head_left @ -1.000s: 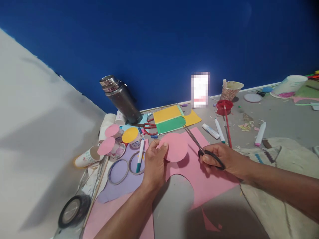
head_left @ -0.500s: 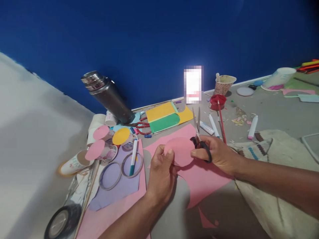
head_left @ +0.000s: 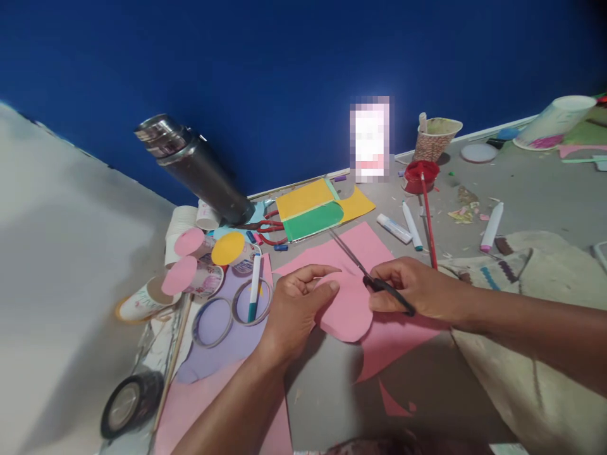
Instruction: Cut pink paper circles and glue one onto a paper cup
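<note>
Left hand (head_left: 291,309) pinches the pink paper circle (head_left: 348,313) at its 9 o'clock edge, dead center over the table. Right hand (head_left: 417,287) grips black scissors (head_left: 374,278), closed. Paper looks light and floppy, so hold near the rim.

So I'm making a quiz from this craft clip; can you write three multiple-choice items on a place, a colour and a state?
1. Where is the steel flask?
A. far left, by the blue wall
B. on the cloth at right
C. in the left hand

2. What colour is the paper disc in the left hand?
A. yellow
B. pink
C. green

3. How are the scissors?
A. lying loose on the table
B. hanging on the wall
C. gripped in the right hand

Key: 1 A, it stands by the wall behind the cups. 2 B, the disc is pink. 3 C, the fingers close round the black handles.
</note>
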`<state>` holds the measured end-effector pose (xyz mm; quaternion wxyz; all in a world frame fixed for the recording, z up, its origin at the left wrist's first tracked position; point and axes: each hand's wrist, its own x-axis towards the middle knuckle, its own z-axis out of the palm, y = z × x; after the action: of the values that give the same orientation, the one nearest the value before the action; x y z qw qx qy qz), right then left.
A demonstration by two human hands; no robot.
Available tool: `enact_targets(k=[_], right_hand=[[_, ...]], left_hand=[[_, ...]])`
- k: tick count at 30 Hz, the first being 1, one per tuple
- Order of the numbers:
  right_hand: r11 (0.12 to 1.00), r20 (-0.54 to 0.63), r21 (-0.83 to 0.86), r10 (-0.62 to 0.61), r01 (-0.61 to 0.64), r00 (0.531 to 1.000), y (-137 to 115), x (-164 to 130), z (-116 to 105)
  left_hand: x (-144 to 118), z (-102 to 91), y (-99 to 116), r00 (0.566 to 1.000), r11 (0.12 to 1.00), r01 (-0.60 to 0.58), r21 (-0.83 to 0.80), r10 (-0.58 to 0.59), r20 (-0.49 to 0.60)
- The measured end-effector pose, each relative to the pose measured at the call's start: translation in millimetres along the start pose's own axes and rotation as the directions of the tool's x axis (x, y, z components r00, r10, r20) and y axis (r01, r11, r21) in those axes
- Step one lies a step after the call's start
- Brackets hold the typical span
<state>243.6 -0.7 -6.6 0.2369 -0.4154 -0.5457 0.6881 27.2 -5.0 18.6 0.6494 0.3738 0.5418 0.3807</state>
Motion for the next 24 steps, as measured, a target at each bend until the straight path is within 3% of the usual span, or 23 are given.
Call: enact_targets(k=[3,8,19,24], right_hand=[[0.998,0.092,-0.005,0.059,-0.059,0.994,-0.2,-5.4,-5.6],[0.994,0.14,-0.019,0.113,-0.111,0.984,-3.9,-7.5,-5.9],[0.995,0.144,-0.012,0.103,-0.103,0.984,15.0,-2.5,-9.1],[0.992,0.152,-0.022,0.129,-0.127,0.98,11.8,-2.6,-8.9]], left_hand=[[0.6,-6.1,6.3,0.998,0.997,-0.041,-0.06,0.038,-0.047],[0.7,-13.5,11.8,0.992,0.989,-0.095,-0.116,0.085,-0.09],[-2.7,-14.5,14.9,0.994,0.992,-0.094,-0.089,0.088,-0.068],[-5.0,-14.0,16.6,0.994,0.994,-0.097,-0.059,0.093,-0.063]])
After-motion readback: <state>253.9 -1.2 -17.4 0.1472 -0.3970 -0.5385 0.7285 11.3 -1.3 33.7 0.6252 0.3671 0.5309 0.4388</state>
